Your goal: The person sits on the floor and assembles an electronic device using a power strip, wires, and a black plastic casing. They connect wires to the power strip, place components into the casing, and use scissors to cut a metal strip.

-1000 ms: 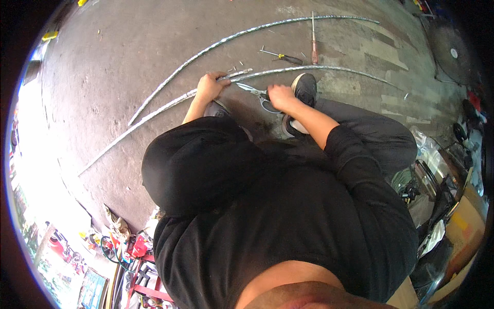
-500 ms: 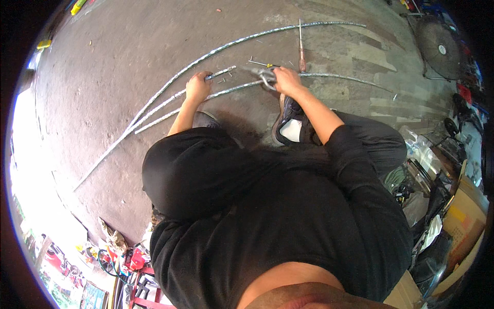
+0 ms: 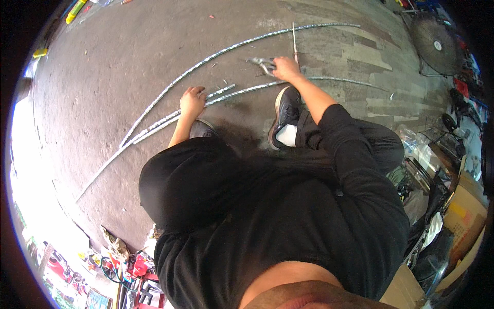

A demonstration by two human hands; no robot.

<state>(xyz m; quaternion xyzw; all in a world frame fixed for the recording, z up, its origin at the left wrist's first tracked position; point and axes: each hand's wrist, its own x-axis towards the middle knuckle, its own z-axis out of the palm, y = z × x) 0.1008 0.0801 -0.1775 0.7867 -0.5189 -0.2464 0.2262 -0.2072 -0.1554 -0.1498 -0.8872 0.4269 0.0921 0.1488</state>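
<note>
I squat on a concrete floor over long, thin, silvery metal rods (image 3: 154, 126) that curve across it. My left hand (image 3: 192, 101) presses down on the near pair of rods, fingers curled over them, beside their cut ends (image 3: 222, 90). My right hand (image 3: 285, 67) reaches further out and grips metal pliers (image 3: 261, 63) just above the floor, between the near rod (image 3: 339, 80) and the far rod (image 3: 231, 47). A thin straight tool (image 3: 294, 37) lies just beyond that hand. My right shoe (image 3: 284, 114) is planted next to the near rod.
A round floor fan (image 3: 433, 40) stands at the far right. Cardboard boxes (image 3: 465, 206) and dark clutter fill the right side. Red tools and small items (image 3: 128, 265) lie behind me at the lower left. A yellow tool (image 3: 76, 9) lies at the far upper left.
My right hand has moved away from the rods, outward and to the right, carrying the pliers. My left hand has stayed on the near rods.
</note>
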